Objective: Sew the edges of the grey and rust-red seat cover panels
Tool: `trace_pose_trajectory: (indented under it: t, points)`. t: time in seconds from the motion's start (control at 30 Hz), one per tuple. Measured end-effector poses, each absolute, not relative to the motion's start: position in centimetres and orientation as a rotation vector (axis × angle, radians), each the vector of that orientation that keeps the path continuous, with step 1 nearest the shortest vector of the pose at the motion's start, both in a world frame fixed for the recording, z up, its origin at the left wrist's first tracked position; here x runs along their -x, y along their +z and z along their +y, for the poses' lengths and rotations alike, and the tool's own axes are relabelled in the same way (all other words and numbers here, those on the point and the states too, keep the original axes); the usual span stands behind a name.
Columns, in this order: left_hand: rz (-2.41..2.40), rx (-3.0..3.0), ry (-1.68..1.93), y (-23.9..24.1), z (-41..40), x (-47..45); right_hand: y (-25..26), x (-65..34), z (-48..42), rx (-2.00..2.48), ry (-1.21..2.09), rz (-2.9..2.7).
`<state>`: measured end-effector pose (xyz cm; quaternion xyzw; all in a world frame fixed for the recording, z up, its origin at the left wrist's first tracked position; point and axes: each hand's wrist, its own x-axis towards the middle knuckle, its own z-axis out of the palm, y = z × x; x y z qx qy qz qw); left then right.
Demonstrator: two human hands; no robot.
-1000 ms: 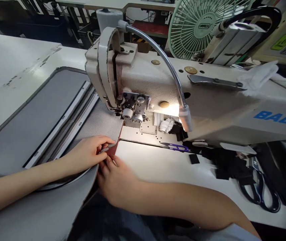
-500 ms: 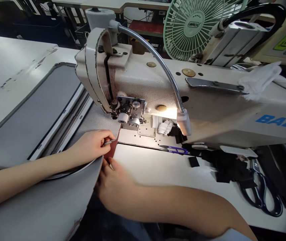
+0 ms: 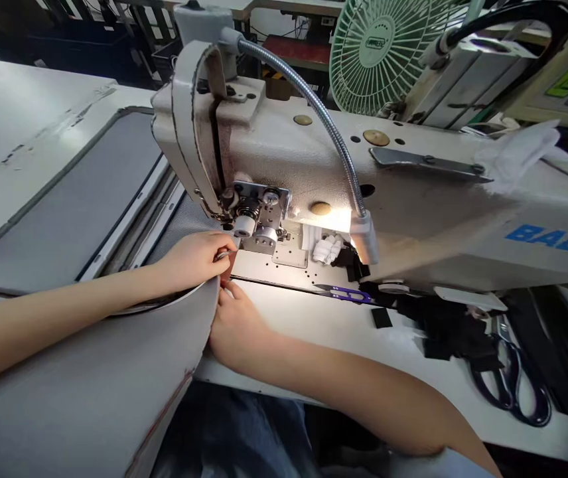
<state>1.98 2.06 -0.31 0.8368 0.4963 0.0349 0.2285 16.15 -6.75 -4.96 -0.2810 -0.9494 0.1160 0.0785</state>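
Hands (image 3: 197, 262) at edge of gray fabric (image 3: 109, 385)

White bench (image 3: 25, 93) is pretty scuffed up on top. Behind it there's a dark blue bin (image 3: 85, 58), a red board (image 3: 300, 52) and another pale table (image 3: 284, 6), plus a green fan (image 3: 374, 50). Small lamp (image 3: 363, 236) gives warm light.

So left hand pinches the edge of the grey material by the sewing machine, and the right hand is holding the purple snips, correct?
Not the right hand: the head view shows it at the edge of the grey material too, with the purple snips lying apart from it. The left hand does pinch the material's edge by the sewing machine.
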Motion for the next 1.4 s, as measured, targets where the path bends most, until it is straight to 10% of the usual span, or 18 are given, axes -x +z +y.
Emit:
trace_pose_trajectory:
  t: [1.4]
  points:
    - [0.886, -2.794, 0.379, -3.5, 2.1, 2.2, -5.8, -15.7, -10.4, 0.698, 0.514, -2.701]
